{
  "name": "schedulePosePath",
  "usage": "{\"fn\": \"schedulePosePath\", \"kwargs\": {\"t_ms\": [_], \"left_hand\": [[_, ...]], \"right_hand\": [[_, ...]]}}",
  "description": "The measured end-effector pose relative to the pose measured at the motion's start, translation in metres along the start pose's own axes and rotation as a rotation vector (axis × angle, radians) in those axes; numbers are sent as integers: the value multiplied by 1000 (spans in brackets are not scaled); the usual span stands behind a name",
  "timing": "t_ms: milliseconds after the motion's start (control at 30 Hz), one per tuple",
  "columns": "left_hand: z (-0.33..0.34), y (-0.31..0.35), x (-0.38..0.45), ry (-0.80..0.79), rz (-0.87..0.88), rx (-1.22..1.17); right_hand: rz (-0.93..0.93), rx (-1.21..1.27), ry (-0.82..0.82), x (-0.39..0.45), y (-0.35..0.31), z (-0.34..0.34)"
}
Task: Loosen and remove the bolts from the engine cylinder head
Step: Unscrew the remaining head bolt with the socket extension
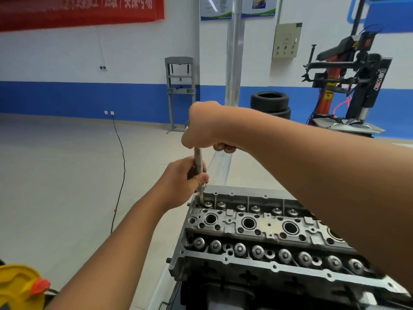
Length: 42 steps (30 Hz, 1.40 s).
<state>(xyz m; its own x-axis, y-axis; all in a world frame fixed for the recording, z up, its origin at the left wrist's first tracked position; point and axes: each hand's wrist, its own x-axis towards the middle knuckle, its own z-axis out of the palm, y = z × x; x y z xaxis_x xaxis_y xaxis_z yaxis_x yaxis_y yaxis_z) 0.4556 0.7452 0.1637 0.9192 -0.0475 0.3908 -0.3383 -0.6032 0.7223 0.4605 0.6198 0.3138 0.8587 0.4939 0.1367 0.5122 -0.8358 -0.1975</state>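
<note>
Worked at the far left corner of the head (257, 224), with the extension bar (198, 162) standing upright in a bolt hole there. Left hand (183, 177) wrapped round the bar low down; right hand (201, 128) fisted on its top end. No loose bolts in view; holes too dark to count, so likely early or midway.

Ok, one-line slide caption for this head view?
Both hands, left hand low and right hand on top, hold an upright wrench at the far-left corner of the cylinder head.
</note>
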Motion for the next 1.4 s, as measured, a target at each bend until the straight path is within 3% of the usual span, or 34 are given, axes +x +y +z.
{"fn": "schedulePosePath", "kwargs": {"t_ms": [233,867,1067,1167,1300,1400], "left_hand": [[-7,-7,-2,10,-15,10],[-11,-14,-21,22,-40,-392],[-4,-16,-24,60,-28,-380],[4,-17,-25,105,-22,-358],[7,-15,-22,84,-64,-290],[5,-7,-19,100,-50,-288]], "right_hand": [[-32,-42,-2,3,-3,-4],[-173,-214,147,14,-40,24],[-84,-200,37,7,-46,14],[-68,-34,31,7,-43,12],[15,-241,62,7,-42,19],[36,-247,89,13,-34,21]]}}
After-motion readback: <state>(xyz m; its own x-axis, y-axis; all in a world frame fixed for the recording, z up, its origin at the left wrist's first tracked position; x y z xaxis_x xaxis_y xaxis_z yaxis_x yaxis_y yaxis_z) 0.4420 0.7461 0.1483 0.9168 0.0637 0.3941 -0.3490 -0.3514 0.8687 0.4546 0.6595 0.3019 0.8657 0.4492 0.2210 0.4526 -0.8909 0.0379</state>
